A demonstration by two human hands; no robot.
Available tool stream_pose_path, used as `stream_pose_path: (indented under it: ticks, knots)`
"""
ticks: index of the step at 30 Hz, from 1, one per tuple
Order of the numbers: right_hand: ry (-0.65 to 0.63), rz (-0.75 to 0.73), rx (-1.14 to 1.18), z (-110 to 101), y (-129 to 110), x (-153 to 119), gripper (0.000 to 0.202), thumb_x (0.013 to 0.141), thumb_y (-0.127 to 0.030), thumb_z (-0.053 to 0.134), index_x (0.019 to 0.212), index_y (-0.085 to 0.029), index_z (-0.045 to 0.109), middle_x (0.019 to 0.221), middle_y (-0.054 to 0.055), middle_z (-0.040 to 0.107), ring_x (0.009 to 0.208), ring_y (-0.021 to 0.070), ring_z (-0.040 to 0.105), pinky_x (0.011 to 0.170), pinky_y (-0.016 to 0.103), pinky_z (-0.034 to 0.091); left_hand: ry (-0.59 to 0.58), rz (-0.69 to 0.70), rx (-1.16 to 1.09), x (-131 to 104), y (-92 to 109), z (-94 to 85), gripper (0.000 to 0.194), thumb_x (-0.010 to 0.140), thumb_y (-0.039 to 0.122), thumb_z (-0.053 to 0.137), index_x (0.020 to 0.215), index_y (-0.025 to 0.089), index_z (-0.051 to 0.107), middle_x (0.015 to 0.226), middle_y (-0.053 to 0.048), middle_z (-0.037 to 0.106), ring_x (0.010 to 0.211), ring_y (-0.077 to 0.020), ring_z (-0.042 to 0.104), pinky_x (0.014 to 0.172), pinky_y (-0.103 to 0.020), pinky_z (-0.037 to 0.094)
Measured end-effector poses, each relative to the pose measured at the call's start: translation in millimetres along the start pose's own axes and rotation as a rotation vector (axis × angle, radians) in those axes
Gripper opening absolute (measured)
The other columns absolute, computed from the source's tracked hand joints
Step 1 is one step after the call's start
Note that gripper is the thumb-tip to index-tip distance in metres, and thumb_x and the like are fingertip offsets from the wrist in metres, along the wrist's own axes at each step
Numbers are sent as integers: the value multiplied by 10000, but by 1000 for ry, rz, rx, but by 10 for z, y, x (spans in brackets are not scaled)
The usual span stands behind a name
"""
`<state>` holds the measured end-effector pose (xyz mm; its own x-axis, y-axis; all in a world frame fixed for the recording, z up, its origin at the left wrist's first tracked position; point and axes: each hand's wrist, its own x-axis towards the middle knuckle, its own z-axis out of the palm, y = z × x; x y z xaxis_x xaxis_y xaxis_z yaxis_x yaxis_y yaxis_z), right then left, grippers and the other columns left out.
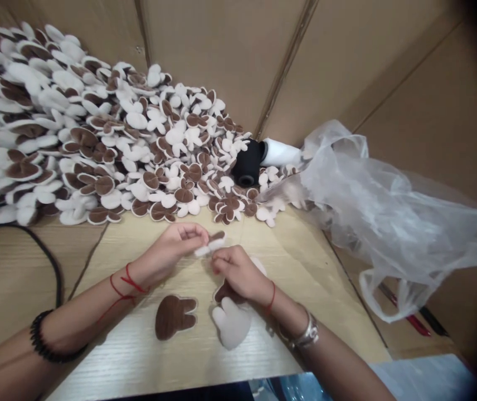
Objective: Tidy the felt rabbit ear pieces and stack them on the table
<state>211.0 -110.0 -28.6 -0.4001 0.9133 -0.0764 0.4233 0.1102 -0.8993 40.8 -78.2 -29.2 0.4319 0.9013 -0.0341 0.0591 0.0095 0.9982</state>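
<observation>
Above the pale tabletop, the left hand had its fingers closed in a pinch on a small white-and-brown plush piece, its free end pointing towards the right hand. That hand hung just beside it with its fingers curled in; from where I stood, I could not tell whether they gripped anything. Nearer the person, 1 brown piece with 2 ears lay flat, and to its right a white piece lay near the right wrist, with a half-hidden brown piece just behind. Beyond the hands, a great heap of similar pieces sloped down to a black spool and a white roll, with a crumpled plastic bag farther right
</observation>
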Motion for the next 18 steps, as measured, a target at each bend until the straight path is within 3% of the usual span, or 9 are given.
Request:
stream_pose_path:
  ticks: [3,5,7,10,12,14,16,18]
  knots:
    - [31,65,177,-95,28,70,213,736,-152,401,526,-179,429,500,-38,394,492,97,359,507,225,309,-160,46,172,-62,28,49,111,745,243,600,688,150,618,641,-5,607,589,-117,518,578,-225,385]
    - [121,-17,24,-95,-35,64,214,743,-157,418,531,-178,440,529,-23,431,529,108,391,537,234,332,-88,169,381,-82,36,70,60,719,190,600,679,158,629,650,-5,609,620,-128,521,608,-236,380]
    - [172,-149,-222,-32,-97,25,184,744,-163,454,561,-179,446,579,-9,458,572,121,402,576,256,339,60,227,443,-78,24,69,41,704,170,595,687,165,632,677,-8,614,656,-140,528,625,-242,377]
    - [136,-209,-330,63,-68,-21,215,758,-152,444,553,-186,390,563,-20,419,555,113,364,568,259,311,174,72,183,-59,-14,55,59,713,212,597,706,158,621,700,-15,617,648,-135,533,597,-232,381]
    - [90,-127,-149,58,21,-6,249,759,-139,414,524,-190,348,514,-42,360,507,94,326,527,237,286,109,-65,-29,-59,-23,56,111,730,252,594,705,145,612,677,-15,609,597,-118,517,564,-221,376]
    - [51,-35,89,-4,90,42,258,757,-157,411,507,-189,351,490,-55,327,479,81,297,491,217,265,-28,-108,-88,-73,-1,66,129,740,265,590,711,140,608,666,-13,603,583,-112,510,561,-219,378]
    - [56,9,212,-80,86,90,259,761,-183,418,505,-185,377,486,-57,326,474,79,289,473,210,255,-126,-23,65,-93,45,72,95,739,237,585,713,149,608,680,-12,606,612,-119,520,587,-225,385]
    - [87,-23,128,-123,6,111,271,772,-179,416,503,-183,387,487,-49,344,483,85,313,482,213,265,-140,139,342,-107,87,70,62,730,195,581,682,163,605,676,-9,600,637,-131,520,614,-235,381]
